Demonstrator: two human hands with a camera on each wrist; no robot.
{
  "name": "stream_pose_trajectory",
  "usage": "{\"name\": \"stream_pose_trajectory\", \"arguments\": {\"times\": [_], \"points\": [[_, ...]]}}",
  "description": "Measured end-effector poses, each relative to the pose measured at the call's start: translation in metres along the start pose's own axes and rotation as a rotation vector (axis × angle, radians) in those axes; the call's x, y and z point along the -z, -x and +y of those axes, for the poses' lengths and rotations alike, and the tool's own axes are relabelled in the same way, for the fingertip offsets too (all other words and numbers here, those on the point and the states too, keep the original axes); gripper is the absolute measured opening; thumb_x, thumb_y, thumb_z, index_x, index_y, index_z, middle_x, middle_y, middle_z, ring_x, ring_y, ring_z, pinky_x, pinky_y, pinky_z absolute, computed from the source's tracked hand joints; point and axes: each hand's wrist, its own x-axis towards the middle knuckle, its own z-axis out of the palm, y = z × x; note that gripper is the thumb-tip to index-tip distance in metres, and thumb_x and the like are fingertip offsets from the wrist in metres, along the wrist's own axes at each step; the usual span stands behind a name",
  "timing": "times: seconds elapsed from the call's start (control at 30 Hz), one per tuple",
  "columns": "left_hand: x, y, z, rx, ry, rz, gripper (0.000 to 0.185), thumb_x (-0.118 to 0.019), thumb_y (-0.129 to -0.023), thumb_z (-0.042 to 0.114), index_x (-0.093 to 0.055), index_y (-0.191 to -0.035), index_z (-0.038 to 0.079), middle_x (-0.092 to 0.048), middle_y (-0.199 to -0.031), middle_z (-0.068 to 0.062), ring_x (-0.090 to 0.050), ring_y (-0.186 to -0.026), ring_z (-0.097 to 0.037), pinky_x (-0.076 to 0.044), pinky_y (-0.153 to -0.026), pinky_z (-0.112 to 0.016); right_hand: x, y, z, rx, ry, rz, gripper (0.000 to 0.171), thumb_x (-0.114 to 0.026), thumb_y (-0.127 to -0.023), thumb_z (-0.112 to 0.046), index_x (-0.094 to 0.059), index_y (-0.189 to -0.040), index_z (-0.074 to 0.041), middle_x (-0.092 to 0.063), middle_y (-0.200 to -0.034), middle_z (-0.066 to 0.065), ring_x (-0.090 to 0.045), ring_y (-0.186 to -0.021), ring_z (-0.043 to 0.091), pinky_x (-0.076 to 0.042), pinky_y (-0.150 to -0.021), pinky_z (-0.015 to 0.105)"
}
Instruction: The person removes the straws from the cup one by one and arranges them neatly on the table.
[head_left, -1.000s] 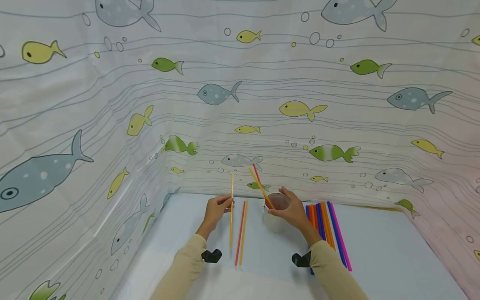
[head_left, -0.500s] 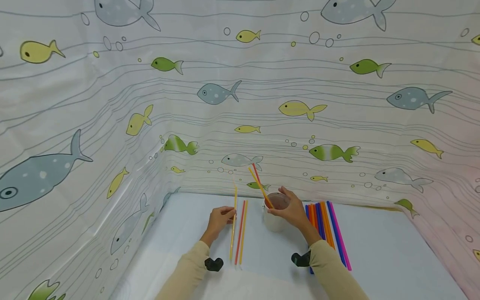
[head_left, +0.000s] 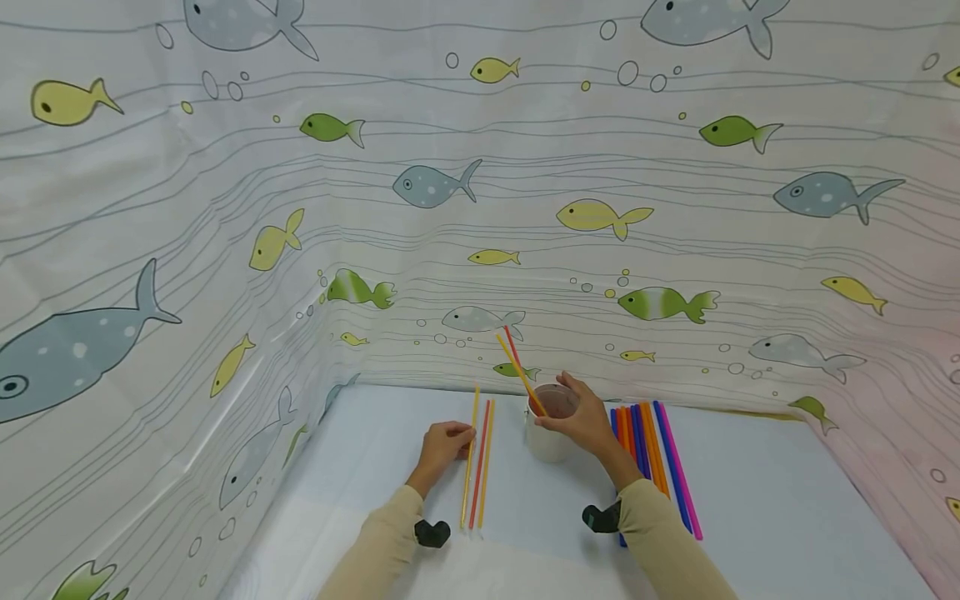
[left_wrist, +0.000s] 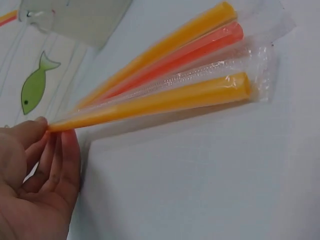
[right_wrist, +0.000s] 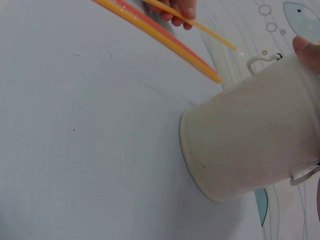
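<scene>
My left hand (head_left: 459, 434) pinches the far part of a yellow wrapped straw (head_left: 470, 467), which slants low over the table. Beside it lie a red straw (head_left: 479, 462) and another yellow straw (head_left: 487, 462). In the left wrist view, my fingertips (left_wrist: 47, 142) hold the yellow straw (left_wrist: 165, 102) at its thin end. My right hand (head_left: 572, 408) grips the rim of a white cup (head_left: 547, 442), in which a yellow and a red straw (head_left: 516, 364) stand slanted. The right wrist view shows the cup (right_wrist: 245, 145) close up.
Several coloured straws (head_left: 654, 458) lie in a row to the right of the cup. A fish-print curtain (head_left: 480, 208) closes off the table (head_left: 750, 500) at the back and on both sides. Black wrist mounts (head_left: 431, 533) sit on both sleeves.
My left hand has lowered the yellow straw from upright to nearly flat beside the two lying straws. The right hand and the cup have stayed put.
</scene>
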Motion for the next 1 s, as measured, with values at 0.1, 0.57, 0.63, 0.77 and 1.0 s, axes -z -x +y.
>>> {"name": "stream_pose_trajectory", "arguments": {"times": [0.1, 0.57, 0.63, 0.77, 1.0], "points": [[-0.002, -0.001, -0.004, 0.006, -0.016, 0.009, 0.023, -0.068, -0.093, 0.013, -0.070, -0.105, -0.006, -0.070, -0.089, -0.011, -0.067, -0.070, -0.013, -0.059, -0.062, -0.027, 0.000, 0.000, -0.001, -0.001, -0.001, -0.001, 0.105, -0.087, -0.066, -0.049, -0.036, -0.151, -0.014, -0.048, -0.145, 0.003, -0.039, -0.136, 0.029, -0.033, -0.108, 0.060], [-0.008, -0.003, -0.007, -0.022, -0.103, 0.024, 0.017, -0.074, -0.087, 0.012, -0.072, -0.095, -0.004, -0.069, -0.076, -0.006, -0.065, -0.060, -0.012, -0.058, -0.056, -0.026, 0.001, 0.000, -0.002, 0.011, 0.005, 0.005, 0.107, -0.087, -0.066, -0.050, -0.036, -0.151, -0.010, -0.048, -0.145, 0.005, -0.039, -0.135, 0.031, -0.033, -0.107, 0.061], [-0.008, -0.002, -0.006, -0.036, -0.128, 0.024, 0.016, -0.075, -0.086, 0.011, -0.072, -0.092, -0.003, -0.069, -0.074, -0.005, -0.064, -0.058, -0.012, -0.057, -0.055, -0.026, 0.001, 0.000, -0.001, 0.011, 0.004, 0.001, 0.107, -0.087, -0.066, -0.051, -0.035, -0.151, -0.009, -0.048, -0.145, 0.005, -0.039, -0.135, 0.031, -0.033, -0.107, 0.061], [-0.010, -0.002, -0.005, -0.090, -0.188, 0.015, 0.015, -0.077, -0.084, 0.010, -0.071, -0.088, -0.003, -0.068, -0.069, -0.004, -0.063, -0.054, -0.011, -0.056, -0.052, -0.025, 0.001, 0.000, 0.000, 0.009, 0.000, 0.002, 0.107, -0.087, -0.066, -0.052, -0.036, -0.151, -0.011, -0.048, -0.145, 0.004, -0.039, -0.135, 0.031, -0.033, -0.108, 0.060], [-0.012, -0.001, -0.006, -0.163, -0.260, 0.011, 0.015, -0.078, -0.084, 0.010, -0.070, -0.085, -0.003, -0.067, -0.065, -0.002, -0.061, -0.050, -0.009, -0.054, -0.049, -0.024, 0.000, 0.001, -0.002, 0.005, -0.002, 0.006, 0.108, -0.087, -0.066, -0.051, -0.035, -0.151, -0.010, -0.048, -0.145, 0.005, -0.039, -0.136, 0.032, -0.032, -0.107, 0.062]]}}
